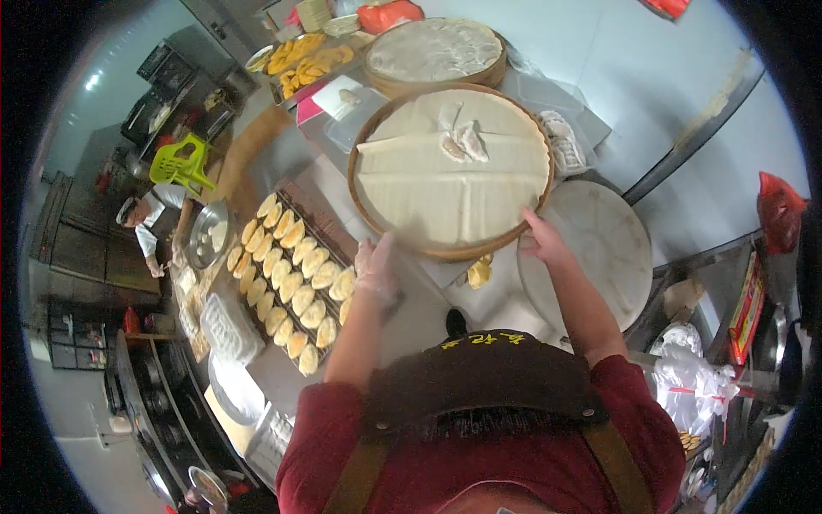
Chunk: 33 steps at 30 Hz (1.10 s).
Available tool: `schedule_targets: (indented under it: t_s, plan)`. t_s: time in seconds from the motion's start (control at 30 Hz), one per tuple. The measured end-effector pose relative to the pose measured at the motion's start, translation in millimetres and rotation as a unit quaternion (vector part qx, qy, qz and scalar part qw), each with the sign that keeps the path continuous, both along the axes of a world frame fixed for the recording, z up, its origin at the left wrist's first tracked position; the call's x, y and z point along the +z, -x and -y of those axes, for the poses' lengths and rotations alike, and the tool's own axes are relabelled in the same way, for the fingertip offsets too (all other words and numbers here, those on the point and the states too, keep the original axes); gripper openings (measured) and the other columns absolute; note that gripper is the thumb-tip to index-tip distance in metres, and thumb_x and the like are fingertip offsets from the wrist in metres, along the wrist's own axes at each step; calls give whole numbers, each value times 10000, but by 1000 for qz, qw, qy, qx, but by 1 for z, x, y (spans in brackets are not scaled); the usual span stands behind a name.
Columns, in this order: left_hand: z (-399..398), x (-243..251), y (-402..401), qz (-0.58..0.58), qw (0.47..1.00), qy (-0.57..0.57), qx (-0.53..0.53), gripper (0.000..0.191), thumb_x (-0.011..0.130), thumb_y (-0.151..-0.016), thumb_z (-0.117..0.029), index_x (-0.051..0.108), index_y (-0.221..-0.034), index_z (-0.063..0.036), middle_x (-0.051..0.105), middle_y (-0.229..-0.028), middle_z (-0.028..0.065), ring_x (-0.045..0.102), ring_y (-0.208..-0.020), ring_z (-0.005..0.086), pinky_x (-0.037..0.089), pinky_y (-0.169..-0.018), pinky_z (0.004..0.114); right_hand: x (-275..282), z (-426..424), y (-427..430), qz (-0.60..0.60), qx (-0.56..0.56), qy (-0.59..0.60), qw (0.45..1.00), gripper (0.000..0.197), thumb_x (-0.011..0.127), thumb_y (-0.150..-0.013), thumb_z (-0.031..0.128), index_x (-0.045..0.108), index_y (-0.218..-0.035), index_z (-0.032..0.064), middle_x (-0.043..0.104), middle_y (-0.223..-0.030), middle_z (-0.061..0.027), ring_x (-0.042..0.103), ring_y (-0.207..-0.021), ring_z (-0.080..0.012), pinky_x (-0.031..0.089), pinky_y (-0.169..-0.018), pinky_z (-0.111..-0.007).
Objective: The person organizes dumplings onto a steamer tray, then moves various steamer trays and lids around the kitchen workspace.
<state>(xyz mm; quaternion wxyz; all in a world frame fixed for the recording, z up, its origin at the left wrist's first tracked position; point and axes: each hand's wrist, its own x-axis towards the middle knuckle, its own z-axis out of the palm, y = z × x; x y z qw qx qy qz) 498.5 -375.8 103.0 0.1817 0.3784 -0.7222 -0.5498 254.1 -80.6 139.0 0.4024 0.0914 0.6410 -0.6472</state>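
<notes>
A large round steamer tray with a wooden rim (359, 221) lies in front of me, lined with pale cloth. Several white uncooked dumplings (472, 140) sit together on the cloth's upper part. My right hand (542, 236) touches the rim at the lower right, thumb up against it and fingers partly below. Near the rim's lower left is my left hand (376, 266), in a thin clear glove and blurred; whether it touches the rim cannot be told. Left of that hand, rows of browned dumplings (302, 299) lie on a dark rack. A small yellow object (480, 272) shows just below the tray.
Another round tray (437, 51) stands behind, a round pale board (594, 257) at right. A plastic box of white dumplings (562, 144) is beside the tray. Yellow food fills metal trays (292, 93) at upper left. A co-worker (154, 218) works at far left near a metal bowl (209, 234).
</notes>
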Motion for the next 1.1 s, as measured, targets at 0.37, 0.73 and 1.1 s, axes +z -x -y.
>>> schedule_targets:
  t_s: [0.37,0.73,1.1]
  plan:
    - [-4,26,48,-48,914,-401,31,279,620,-783,-212,521,-995,-60,551,-917,88,558,-797,227,477,-610,379,-39,3,15,63,-20,76,995,528,720,-710,267,477,-1152,109,550,-965,-65,554,-869,-230,508,-769,-455]
    - [-19,24,63,-34,943,-314,106,255,582,-768,-175,544,-924,22,572,-858,136,579,-753,293,534,-687,453,-43,-26,26,131,1,118,984,519,693,-774,340,453,-1184,132,501,-1033,-45,486,-981,-225,457,-803,-484]
    - [-20,27,66,-85,933,-339,84,158,580,-757,-59,529,-901,-16,553,-875,110,576,-765,246,537,-670,389,-37,-26,55,151,53,89,983,584,686,-769,361,443,-1246,127,473,-1197,-64,475,-1081,-245,448,-799,-494]
